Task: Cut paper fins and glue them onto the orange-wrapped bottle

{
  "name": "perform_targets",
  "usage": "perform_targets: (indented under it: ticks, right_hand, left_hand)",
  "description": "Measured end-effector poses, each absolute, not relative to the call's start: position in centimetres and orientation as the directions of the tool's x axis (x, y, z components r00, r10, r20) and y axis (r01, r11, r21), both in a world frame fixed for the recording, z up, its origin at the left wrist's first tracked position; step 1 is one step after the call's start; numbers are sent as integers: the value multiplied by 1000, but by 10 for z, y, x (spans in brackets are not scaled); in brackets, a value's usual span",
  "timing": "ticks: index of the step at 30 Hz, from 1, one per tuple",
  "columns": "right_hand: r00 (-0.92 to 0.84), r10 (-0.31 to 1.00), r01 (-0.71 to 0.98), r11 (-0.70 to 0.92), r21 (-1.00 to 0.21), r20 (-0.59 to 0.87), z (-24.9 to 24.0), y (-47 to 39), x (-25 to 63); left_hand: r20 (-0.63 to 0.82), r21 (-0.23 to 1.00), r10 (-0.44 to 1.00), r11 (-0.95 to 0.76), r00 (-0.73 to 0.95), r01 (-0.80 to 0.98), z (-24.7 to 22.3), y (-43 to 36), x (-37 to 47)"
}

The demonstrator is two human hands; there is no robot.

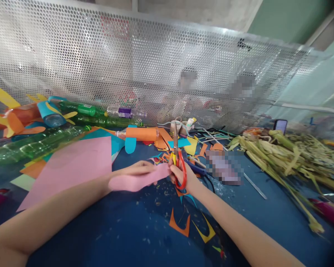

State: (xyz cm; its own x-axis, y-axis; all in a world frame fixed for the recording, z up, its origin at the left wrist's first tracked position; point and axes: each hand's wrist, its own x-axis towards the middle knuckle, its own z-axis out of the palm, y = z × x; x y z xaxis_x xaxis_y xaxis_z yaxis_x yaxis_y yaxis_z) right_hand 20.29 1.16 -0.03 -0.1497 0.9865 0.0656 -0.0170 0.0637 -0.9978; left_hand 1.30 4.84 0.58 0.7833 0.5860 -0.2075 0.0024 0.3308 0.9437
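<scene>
A cut pink paper strip with a rounded end stretches between my two hands above the blue table. My left hand is closed on its back edge, the fingers partly hidden behind the paper. Scissors with red and yellow handles rest in my right hand, blades pointing up and away from the strip. The thumb of that hand meets the strip's right end. Beyond my left hand lies a plastic bottle wrapped in orange paper, with a blue rounded paper piece on its side.
Pink paper sheets and green plastic bottles lie to the left. Orange scraps are scattered in front. Dried husks and a phone are at right. A perforated metal screen stands behind, people beyond it.
</scene>
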Motion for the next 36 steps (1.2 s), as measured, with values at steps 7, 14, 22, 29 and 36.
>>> perform_targets:
  ticks: [7,14,22,29,36]
  right_hand:
    - [-98,983,73,162,-984,155,0,13,202]
    - [-290,950,103,155,-983,119,13,0,200]
    - [-244,969,164,2,-987,-39,21,-17,190]
    - [-316,948,289,121,-950,24,29,-26,190]
    - [-301,944,451,264,-852,134,27,-28,192]
  left_hand:
    - [-181,919,785,349,593,-182,-1,45,19]
    - [-157,872,854,356,497,-336,-7,49,22]
    - [107,926,929,37,355,-375,15,45,21]
    - [184,940,946,-90,268,-328,22,44,19]
    - [216,946,959,-160,184,-281,25,41,18]
